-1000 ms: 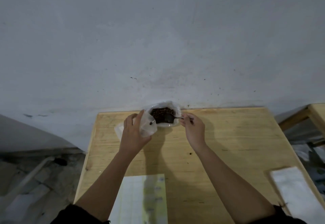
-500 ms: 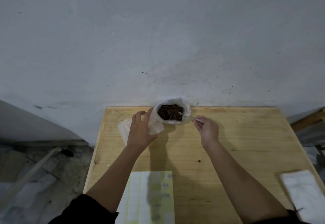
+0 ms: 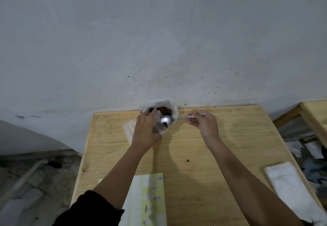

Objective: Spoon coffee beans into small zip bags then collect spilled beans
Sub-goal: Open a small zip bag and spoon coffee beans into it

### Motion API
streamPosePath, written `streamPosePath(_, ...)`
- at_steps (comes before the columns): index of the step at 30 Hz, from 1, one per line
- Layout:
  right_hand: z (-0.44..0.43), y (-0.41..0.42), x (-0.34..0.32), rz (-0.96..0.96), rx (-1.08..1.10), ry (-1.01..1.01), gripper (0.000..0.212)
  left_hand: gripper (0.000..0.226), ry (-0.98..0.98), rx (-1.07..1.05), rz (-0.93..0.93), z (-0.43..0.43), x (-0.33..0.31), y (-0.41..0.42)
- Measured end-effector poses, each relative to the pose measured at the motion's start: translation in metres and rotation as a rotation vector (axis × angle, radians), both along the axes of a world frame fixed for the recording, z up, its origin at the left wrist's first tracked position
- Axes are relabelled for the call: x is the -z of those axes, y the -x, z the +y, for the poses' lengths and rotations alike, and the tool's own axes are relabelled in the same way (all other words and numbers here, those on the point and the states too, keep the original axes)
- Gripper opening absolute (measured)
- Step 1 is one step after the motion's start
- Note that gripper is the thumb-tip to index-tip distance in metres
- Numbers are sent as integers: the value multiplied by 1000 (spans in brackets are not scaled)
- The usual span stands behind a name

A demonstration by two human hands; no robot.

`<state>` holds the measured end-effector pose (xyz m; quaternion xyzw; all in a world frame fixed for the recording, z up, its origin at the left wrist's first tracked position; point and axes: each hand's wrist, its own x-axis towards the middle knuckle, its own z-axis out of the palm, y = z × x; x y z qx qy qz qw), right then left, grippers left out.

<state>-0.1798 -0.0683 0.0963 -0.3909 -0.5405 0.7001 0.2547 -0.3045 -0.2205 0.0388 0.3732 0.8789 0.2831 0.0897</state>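
Observation:
A clear plastic bag of brown coffee beans [image 3: 165,110] stands at the far edge of the wooden table [image 3: 221,146], against the wall. My left hand [image 3: 146,130] holds a small clear zip bag [image 3: 160,125] open just in front of it. My right hand [image 3: 203,123] pinches the handle of a metal spoon [image 3: 167,119]. The spoon's bowl is tipped at the mouth of the small bag, with a bean or two on it. One spilled bean [image 3: 187,160] lies on the table between my arms.
A pale sheet with yellow stripes [image 3: 146,201] lies at the near edge. A white pouch [image 3: 292,188] lies at the near right. More clear bags [image 3: 128,131] lie under my left hand. A second table [image 3: 313,112] stands to the right; a rough floor lies to the left.
The spoon has come out of the big bean bag and moved left to the mouth of the small zip bag. My left hand still holds that bag.

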Motion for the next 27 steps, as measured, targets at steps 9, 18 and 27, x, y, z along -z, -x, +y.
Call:
streamPosePath(9,-1,7,24,-65,125,-152,20,86,-72,-44,-47,-21,-8,12)
streamPosePath(18,-32,46,56,-159,60,-93,18,85,-33,-79,43,-46,0,30)
streamPosePath(27,-28,47,50,-32,288,336,21,88,-13,-82,39,-58,6,34)
